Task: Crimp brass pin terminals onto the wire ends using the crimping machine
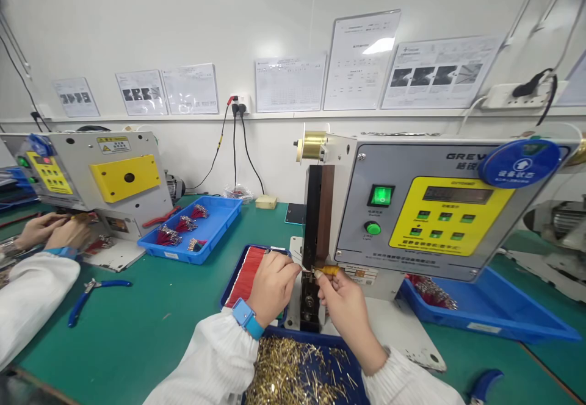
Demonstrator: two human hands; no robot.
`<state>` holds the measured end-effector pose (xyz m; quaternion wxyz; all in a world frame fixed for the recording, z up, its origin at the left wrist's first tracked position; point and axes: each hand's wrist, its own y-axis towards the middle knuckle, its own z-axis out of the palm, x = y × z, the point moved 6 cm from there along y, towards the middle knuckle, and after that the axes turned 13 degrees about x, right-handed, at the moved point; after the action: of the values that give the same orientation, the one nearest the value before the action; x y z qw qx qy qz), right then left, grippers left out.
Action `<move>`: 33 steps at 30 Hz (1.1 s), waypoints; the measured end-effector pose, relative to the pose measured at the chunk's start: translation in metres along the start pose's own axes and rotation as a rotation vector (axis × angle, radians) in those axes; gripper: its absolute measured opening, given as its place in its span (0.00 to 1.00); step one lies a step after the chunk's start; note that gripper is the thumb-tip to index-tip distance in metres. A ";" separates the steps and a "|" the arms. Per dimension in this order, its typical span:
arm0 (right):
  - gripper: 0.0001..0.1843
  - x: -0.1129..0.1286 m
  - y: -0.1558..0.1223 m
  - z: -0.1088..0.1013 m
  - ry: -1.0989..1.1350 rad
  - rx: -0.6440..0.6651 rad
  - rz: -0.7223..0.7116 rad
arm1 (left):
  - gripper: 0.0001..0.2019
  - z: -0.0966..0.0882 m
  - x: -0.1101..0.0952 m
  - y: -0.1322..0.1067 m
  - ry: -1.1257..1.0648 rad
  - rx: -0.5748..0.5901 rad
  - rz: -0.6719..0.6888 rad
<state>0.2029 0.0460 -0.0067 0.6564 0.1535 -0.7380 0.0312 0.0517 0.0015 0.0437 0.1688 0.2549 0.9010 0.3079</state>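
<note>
My left hand (273, 284) is closed in a pinch at the left side of the machine's dark pressing head (311, 298). Whatever lies between its fingertips is too small to make out. My right hand (344, 301) is closed too, at the right side of the same head, thumb against the fingers. An orange-yellow piece (328, 269) shows at its index finger; I cannot tell whether it is a finger cover or a held thing. Below both hands sits a dark blue tray (359, 387) of loose brass-coloured pins (293, 368). Red wires (249, 274) fill another tray beside my left hand.
The grey machine (412, 210) stands at right, with a blue tray (485, 307) of wire bundles beside it. Farther left are another blue tray (220, 228), blue-handled cutters (94, 289), and a co-worker's hands (59, 231) at a second machine (123, 173).
</note>
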 end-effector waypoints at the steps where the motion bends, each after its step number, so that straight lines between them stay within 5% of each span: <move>1: 0.29 -0.001 0.000 0.000 -0.011 -0.002 -0.006 | 0.10 0.000 0.000 0.000 0.000 0.006 -0.003; 21: 0.23 -0.001 0.000 0.003 -0.082 0.001 -0.018 | 0.10 -0.002 -0.002 0.001 0.012 0.004 0.001; 26: 0.13 0.022 0.006 -0.025 -0.410 0.029 -0.022 | 0.11 0.003 0.026 0.000 0.013 0.018 -0.106; 29: 0.10 0.033 0.011 -0.057 -0.646 0.214 -0.003 | 0.16 0.017 0.057 -0.004 0.064 0.144 -0.272; 33: 0.07 0.032 0.011 -0.089 -0.808 0.259 0.017 | 0.24 0.047 0.077 -0.009 0.061 0.519 -0.409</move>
<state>0.2823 0.0731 0.0385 0.2892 0.2287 -0.9272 0.0663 0.0074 0.0601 -0.0087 0.1296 0.0940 0.9865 0.0352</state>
